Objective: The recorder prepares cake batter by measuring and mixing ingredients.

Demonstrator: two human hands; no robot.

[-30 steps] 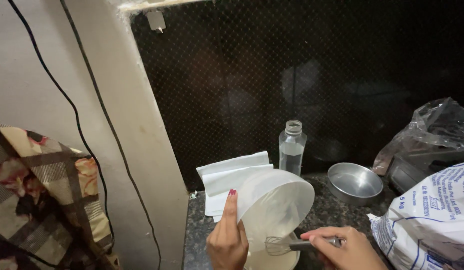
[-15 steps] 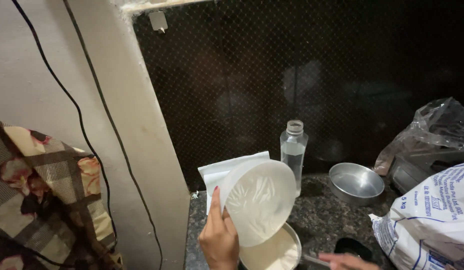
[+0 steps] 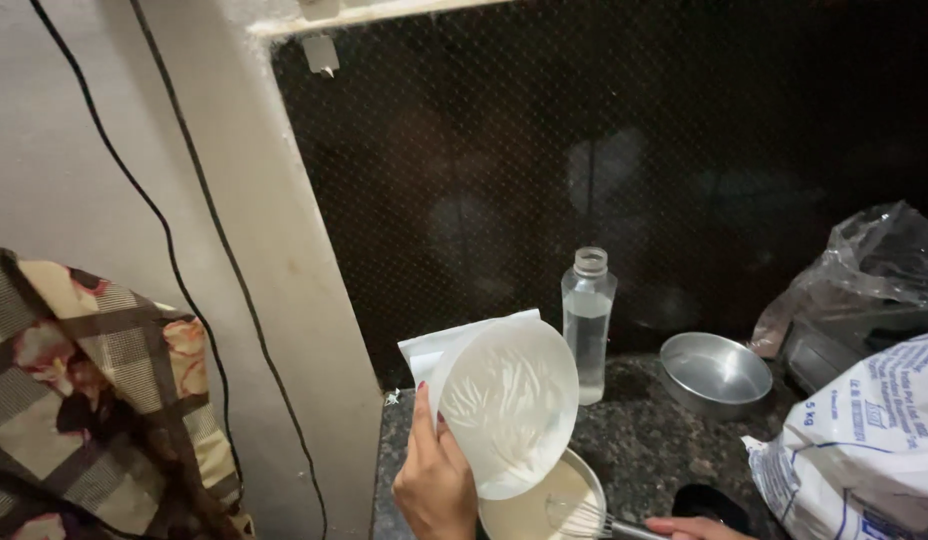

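Note:
My left hand (image 3: 436, 478) grips a white bowl (image 3: 506, 402) by its rim and holds it tipped on its side, its smeared inside facing me. Its lower edge hangs over a round pan of pale batter (image 3: 532, 502) on the dark speckled counter. At the bottom edge my right hand (image 3: 696, 527) holds the handle of a wire whisk (image 3: 584, 517), whose head rests in the batter. Only the fingers of that hand show.
A clear plastic bottle (image 3: 587, 325) without a cap stands behind the bowl. A small empty metal pan (image 3: 715, 372) sits to the right, with a large white printed sack (image 3: 866, 452) and a crumpled clear plastic bag (image 3: 864, 275). White folded paper (image 3: 434, 345) lies behind the bowl. A patterned cloth (image 3: 94, 400) hangs left.
My left hand has lifted and tipped the white bowl over the batter pan. My right hand, with the whisk, dropped toward the bottom edge of the view.

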